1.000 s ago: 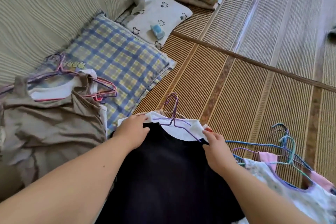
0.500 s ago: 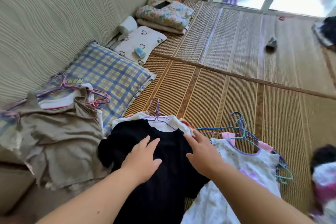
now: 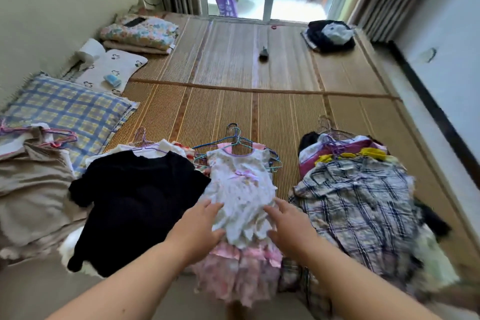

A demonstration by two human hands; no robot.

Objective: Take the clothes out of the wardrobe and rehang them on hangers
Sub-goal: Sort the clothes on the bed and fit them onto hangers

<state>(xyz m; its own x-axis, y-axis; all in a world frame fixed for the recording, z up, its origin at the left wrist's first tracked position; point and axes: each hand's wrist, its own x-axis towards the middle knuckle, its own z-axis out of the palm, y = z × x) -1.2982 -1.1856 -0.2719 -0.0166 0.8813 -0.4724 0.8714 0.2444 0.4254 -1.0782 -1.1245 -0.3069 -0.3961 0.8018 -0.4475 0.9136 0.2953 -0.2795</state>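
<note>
Left hand [image 3: 200, 226] and right hand [image 3: 288, 223] are stretching forward palms-down, fingers spread and gripping nothing; the white floral dress [image 3: 241, 189] is lying between them.

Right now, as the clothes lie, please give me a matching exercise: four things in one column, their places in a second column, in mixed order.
Things:
1. black top
2. floral dress
3. plaid shirt
4. checked pillow

Places:
a. farthest right of the four
b. between the left hand and the right hand
c. far left, beyond the beige garment
d. just left of the floral dress

Pairs: 1-d, 2-b, 3-a, 4-c.
</note>
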